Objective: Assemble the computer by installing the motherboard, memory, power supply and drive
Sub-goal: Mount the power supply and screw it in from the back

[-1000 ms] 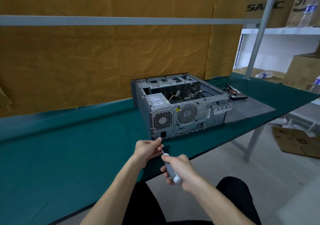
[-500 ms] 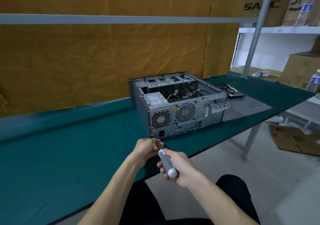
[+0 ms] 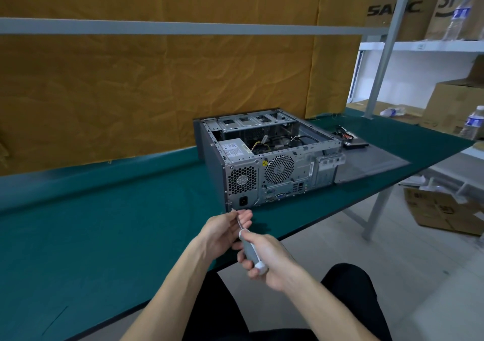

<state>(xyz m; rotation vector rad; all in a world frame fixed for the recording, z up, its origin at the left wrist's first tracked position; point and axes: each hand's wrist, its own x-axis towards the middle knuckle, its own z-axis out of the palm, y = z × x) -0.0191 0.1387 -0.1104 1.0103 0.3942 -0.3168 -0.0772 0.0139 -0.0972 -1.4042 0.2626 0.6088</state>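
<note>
An open grey computer case (image 3: 269, 157) lies on its side on the green table (image 3: 104, 222), its rear panel facing me. A power supply (image 3: 234, 150) with its fan grille sits in the left end, and cables show inside. My right hand (image 3: 267, 256) grips the grey handle of a screwdriver (image 3: 250, 251) just in front of the case's lower left corner. My left hand (image 3: 225, 229) pinches the thin metal shaft near its tip, which points up toward that corner. A drive with red cables (image 3: 352, 141) lies beyond the case on the right.
A grey side panel (image 3: 372, 163) lies flat on the table right of the case. An orange curtain hangs behind. Shelves at the right hold cardboard boxes (image 3: 455, 110) and water bottles (image 3: 472, 123). More boxes (image 3: 442, 209) sit on the floor under the table's right end.
The view has drifted slightly. My hands stay together in front of the case; the screwdriver has tilted so its tip points up toward the case's lower left corner.
</note>
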